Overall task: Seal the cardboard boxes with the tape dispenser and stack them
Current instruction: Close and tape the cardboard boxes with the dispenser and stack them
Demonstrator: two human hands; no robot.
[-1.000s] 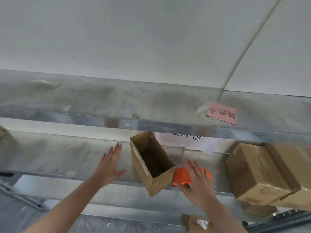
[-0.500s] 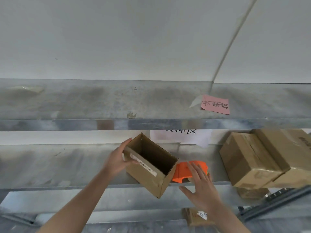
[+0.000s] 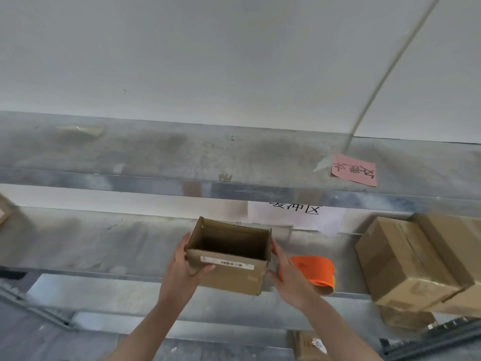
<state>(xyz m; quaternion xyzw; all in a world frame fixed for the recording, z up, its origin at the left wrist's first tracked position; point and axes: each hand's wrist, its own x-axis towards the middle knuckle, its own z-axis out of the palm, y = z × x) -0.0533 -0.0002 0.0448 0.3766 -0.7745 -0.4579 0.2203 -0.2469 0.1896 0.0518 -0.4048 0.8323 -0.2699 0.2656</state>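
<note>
A small open cardboard box (image 3: 229, 276) with a barcode label on its near side is held between both hands at the front edge of the metal shelf (image 3: 78, 246). My left hand (image 3: 183, 272) grips its left side, thumb across the front face. My right hand (image 3: 285, 277) holds the right side, thumb under the corner. The orange tape dispenser (image 3: 313, 269) lies on the shelf just right of my right hand, partly hidden by it. Sealed cardboard boxes (image 3: 406, 261) stand stacked at the right end of the shelf.
An upper metal shelf (image 3: 182, 157) carries a pink note (image 3: 354, 170). A white paper sign (image 3: 296, 214) hangs behind the box. Another box corner (image 3: 5, 209) shows at the far left. More cardboard boxes (image 3: 309, 345) lie on a lower level, bottom right.
My right hand left the tape dispenser and took the box's right side. The left hand closed on the left side. The box turned square to me and now sits between both hands.
</note>
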